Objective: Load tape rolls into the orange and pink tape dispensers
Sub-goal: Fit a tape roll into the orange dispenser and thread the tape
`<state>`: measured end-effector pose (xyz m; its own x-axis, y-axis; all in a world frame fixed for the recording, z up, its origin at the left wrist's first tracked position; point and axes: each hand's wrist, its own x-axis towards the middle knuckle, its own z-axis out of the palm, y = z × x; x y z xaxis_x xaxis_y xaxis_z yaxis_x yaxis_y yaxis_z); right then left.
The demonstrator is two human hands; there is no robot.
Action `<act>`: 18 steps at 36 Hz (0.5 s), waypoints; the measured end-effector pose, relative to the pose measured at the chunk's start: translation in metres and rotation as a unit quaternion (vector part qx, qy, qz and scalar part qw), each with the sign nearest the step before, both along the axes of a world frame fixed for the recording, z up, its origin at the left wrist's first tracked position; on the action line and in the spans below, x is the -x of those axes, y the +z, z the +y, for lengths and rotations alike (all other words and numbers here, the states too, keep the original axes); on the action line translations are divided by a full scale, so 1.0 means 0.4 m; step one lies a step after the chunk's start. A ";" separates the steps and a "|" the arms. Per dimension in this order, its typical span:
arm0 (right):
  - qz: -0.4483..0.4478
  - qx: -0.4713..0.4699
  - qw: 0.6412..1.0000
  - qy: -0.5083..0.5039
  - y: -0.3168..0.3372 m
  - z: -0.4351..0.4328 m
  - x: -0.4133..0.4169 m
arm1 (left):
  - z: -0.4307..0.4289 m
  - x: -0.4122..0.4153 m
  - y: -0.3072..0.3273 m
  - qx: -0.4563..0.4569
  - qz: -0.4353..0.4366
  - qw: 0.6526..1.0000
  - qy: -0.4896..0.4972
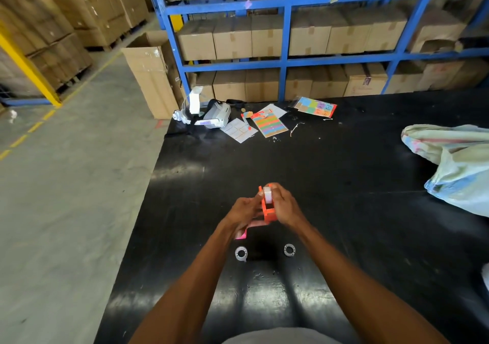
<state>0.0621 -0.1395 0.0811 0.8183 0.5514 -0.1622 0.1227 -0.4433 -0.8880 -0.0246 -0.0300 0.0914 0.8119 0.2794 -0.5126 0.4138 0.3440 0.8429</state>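
Both hands hold the orange tape dispenser (pixel 268 211) above the black table (pixel 344 211). A clear tape roll (pixel 268 195) sits in its top. My right hand (pixel 284 206) wraps the dispenser's right side, fingers over the roll. My left hand (pixel 244 211) grips the dispenser's left side. The pink tape dispenser (pixel 242 234) lies on the table under my left hand, mostly hidden. Two more clear tape rolls lie flat nearer to me, one on the left (pixel 241 253) and one on the right (pixel 289 249).
At the table's far edge lie a white headset (pixel 215 115), coloured sticker sheets (pixel 269 124) and a card (pixel 316 107). A pale cloth bag (pixel 455 164) is at the right. Blue racks of cardboard boxes (pixel 291 39) stand behind. The table's left edge drops to concrete floor (pixel 66 185).
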 end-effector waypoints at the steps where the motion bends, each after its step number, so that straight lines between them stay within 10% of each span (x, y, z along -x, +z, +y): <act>1: -0.005 0.000 1.000 -0.005 0.009 0.005 -0.003 | -0.003 -0.002 0.000 0.010 -0.006 1.000 0.009; 18: -0.020 0.036 0.999 -0.001 0.066 0.030 0.008 | -0.049 -0.019 -0.027 -0.062 -0.021 0.992 0.109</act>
<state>0.0590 -0.1274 0.1076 0.8262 0.5374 -0.1688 0.1555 -0.5056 -0.8486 -0.0171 -0.0496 0.0808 0.7448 0.5101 -0.4302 0.3047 0.3137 0.8993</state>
